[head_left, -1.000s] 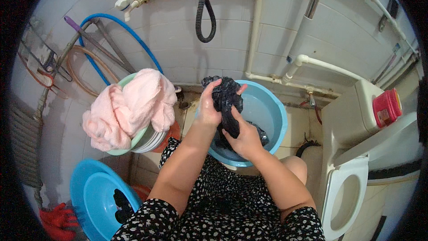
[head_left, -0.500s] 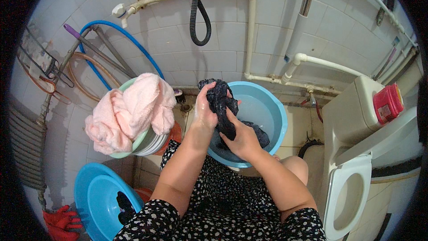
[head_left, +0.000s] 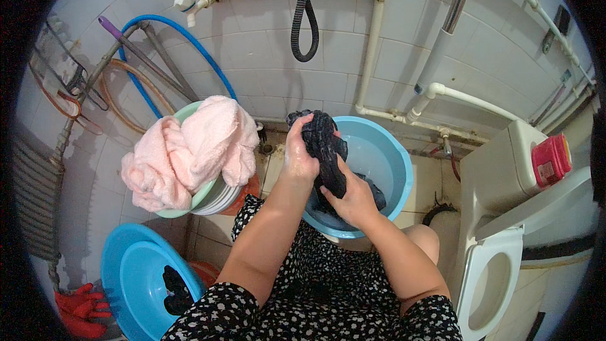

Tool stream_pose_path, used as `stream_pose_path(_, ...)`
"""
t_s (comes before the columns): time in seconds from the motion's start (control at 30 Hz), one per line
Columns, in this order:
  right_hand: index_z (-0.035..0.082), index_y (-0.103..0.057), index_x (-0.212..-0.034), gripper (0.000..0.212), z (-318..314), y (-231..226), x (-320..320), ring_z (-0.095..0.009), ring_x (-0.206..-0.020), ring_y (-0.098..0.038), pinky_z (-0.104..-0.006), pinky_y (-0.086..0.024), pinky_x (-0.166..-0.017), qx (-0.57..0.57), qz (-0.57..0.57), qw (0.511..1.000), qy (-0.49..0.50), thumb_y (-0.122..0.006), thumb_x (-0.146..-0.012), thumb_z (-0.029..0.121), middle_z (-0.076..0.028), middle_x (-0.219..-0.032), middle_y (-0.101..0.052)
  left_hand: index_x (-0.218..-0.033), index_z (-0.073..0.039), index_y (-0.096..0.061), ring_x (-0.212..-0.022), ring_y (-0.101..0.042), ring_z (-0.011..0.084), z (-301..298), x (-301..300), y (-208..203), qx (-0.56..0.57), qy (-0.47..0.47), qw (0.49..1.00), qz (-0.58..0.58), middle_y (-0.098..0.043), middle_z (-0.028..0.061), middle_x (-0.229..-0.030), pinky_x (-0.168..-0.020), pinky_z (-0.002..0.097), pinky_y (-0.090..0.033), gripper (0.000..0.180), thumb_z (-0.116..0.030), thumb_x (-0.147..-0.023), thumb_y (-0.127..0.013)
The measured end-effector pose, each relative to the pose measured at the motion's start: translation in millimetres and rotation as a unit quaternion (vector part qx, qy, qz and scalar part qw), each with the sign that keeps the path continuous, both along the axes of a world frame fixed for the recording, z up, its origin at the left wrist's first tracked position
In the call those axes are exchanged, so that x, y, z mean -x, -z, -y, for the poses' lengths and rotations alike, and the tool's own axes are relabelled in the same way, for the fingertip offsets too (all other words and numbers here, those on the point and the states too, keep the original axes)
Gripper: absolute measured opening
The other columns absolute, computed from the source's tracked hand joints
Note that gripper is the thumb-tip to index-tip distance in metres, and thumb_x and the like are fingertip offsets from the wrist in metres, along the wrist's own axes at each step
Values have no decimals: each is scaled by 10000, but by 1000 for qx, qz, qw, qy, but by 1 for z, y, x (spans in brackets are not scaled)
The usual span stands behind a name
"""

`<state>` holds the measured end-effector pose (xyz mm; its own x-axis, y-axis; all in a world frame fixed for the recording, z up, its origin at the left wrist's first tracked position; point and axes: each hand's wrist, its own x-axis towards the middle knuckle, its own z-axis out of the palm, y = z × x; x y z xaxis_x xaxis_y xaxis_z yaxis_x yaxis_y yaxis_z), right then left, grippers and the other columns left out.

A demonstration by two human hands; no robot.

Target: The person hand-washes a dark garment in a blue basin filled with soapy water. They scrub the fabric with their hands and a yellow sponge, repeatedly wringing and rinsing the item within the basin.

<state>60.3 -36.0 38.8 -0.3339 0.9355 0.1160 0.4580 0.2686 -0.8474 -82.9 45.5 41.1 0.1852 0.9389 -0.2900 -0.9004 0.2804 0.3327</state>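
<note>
A wet, dark, bunched-up cloth (head_left: 322,145) is gripped between my two hands over a light blue basin (head_left: 404,170). My left hand (head_left: 300,149) is wrapped round its upper left side, with fingertips curling over the top. My right hand (head_left: 355,199) closes on its lower end from the right. More dark fabric (head_left: 374,191) lies in the cloudy, sudsy water below, partly hidden by my right hand. What kind of garment the cloth is, I cannot tell.
Left of the basin, pink fluffy fabric (head_left: 189,151) overflows a pale green tub (head_left: 183,113). A brighter blue basin (head_left: 126,246) with a dark item (head_left: 177,290) stands nearer, beside red gloves (head_left: 82,309). The toilet (head_left: 464,278) is at right; pipes (head_left: 372,44) run along the wall.
The view has shifted slightly, so most things sit a little differently in it. My hands still hold the dark cloth, which looks more compactly bunched now.
</note>
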Motion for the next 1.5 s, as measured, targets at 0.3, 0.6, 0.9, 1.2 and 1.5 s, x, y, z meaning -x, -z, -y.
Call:
stream_pose_path(0.3, -12, -521, -1228, 495, -17, 18, -9, -191, -851, -631, -310, -486, -796, 124, -186, 969, 110, -696, -792, 142, -122, -954, -663, -891, -69, -614, -773, -615, 277, -1, -3, -5, 89, 2, 996, -24, -642, 88, -822, -721, 434, -503, 197, -249, -860, -540)
stream_pose_path(0.6, -7, -560, -1123, 292, -51, 3, -53, -131, -739, -565, -268, -469, -700, 8, -431, 859, 278, -593, -833, -13, -48, -889, -628, -1199, -81, -509, -1091, -554, 256, 12, -31, 21, 2, 178, 981, -78, -588, 100, -1188, -879, 375, -475, 289, -236, -963, -449)
stream_pose_path(0.9, -24, -567, -1139, 365, -54, 3, -60, -144, -814, -604, -278, -494, -750, 3, -402, 888, 225, -622, -779, -27, -79, -950, -643, -1376, -47, -362, -1288, -387, 255, 9, -23, 23, 11, 117, 971, -209, -410, 125, -1399, -1048, 461, -294, 545, -365, -946, -465)
stream_pose_path(1.2, 24, -613, -1086, 462, -34, -17, -43, -151, -953, -587, -302, -454, -886, 113, -62, 986, -102, -747, -644, -8, -49, -1025, -643, -1374, -73, -359, -1003, -591, 248, 10, -42, 19, 27, 61, 984, -167, -533, 119, -1229, -866, 383, -506, 594, -225, -870, -635)
stream_pose_path(1.5, 28, -628, -981, 303, -43, -4, -48, -112, -750, -576, -279, -479, -714, 127, -275, 949, 89, -762, -741, 155, -19, -857, -640, -1301, -125, -508, -935, -599, 189, 17, -54, 4, -63, 9, 972, -226, -599, 67, -1101, -820, 332, -507, 397, -98, -905, -533)
